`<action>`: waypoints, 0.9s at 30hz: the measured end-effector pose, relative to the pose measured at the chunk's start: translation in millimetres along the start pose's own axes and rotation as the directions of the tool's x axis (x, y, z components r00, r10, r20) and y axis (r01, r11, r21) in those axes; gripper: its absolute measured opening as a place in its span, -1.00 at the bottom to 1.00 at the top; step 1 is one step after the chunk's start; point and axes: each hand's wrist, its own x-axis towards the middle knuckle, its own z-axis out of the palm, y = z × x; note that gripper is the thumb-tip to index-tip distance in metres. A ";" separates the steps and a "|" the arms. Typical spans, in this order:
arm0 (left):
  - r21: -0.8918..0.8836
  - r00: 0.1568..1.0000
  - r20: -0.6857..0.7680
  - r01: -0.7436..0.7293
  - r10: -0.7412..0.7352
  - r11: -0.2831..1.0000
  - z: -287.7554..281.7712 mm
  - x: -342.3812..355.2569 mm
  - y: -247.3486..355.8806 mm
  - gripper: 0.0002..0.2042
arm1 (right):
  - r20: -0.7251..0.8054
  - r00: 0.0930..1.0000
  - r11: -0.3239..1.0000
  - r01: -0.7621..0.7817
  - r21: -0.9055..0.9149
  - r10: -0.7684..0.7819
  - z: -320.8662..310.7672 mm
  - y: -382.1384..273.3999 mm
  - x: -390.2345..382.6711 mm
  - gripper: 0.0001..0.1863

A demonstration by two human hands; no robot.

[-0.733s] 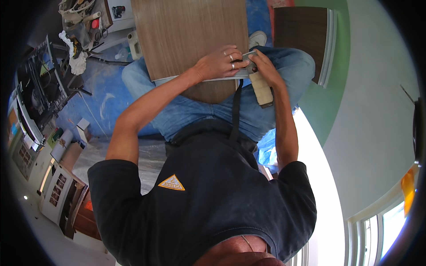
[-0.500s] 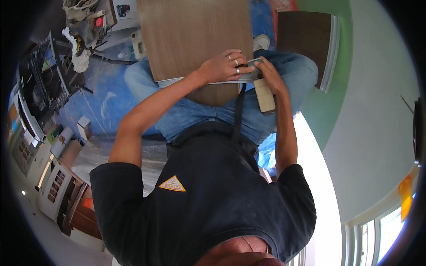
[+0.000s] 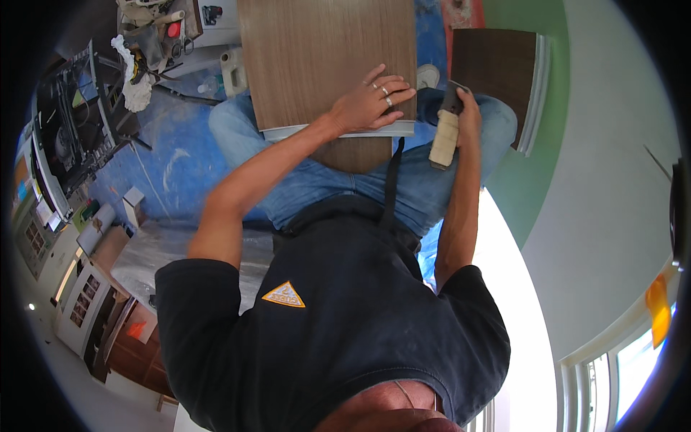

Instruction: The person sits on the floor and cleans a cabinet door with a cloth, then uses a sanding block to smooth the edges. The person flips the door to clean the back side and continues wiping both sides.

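A brown wood-grain panel [image 3: 324, 65] lies in front of me across my lap, with a pale grey edging strip [image 3: 288, 132] along its near edge. My left hand [image 3: 373, 103] is over the panel's near right corner, fingers spread and holding nothing. To the right of the panel, above my knee, my right hand [image 3: 468, 111] is closed on a flat-bladed hand tool [image 3: 444, 140]. Its handle is wrapped in beige tape and points back toward me. The dark blade end is partly covered by my fingers, so its exact kind cannot be told.
A second dark brown panel [image 3: 493, 79] leans by the green-painted wall [image 3: 543, 137] on the right. Blue sheeting [image 3: 180, 158] covers the floor. At the left are a black metal frame [image 3: 68, 137], a white jug [image 3: 233, 70] and a board with scissors [image 3: 182, 47] and other tools.
My right hand has drawn the tool away from the panel's edge, toward the right. My left hand has lifted off the strip, its fingers now spread. The view has shifted slightly.
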 end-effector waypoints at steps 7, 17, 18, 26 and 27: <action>0.151 0.997 0.068 -0.050 0.040 0.987 -8.3 11.8 8.8 -0.53 | -0.086 0.992 0.959 0.115 0.259 -0.096 -11.9 0.1 7.5 -0.71; -0.924 0.737 -0.113 0.169 -0.667 0.343 -22.9 -2.9 32.9 -0.74 | -0.021 0.847 0.847 0.531 -0.035 -0.532 117.2 -12.9 -14.9 -0.67; -0.934 0.695 -0.131 0.152 -0.707 0.322 -31.7 -13.0 24.4 -0.76 | 0.057 0.818 0.819 0.574 -0.005 -0.572 131.3 -11.8 -13.3 -0.67; -0.871 0.103 -0.451 0.168 -0.887 0.462 -166.8 -146.6 -107.5 -0.76 | 0.167 0.840 0.796 0.543 -0.268 -0.517 204.0 12.8 -5.5 -0.67; -0.876 0.009 -0.480 0.046 -0.877 0.479 -185.6 -164.6 -129.0 -0.75 | 0.237 0.813 0.765 0.581 -0.279 -0.531 212.1 17.4 -6.1 -0.67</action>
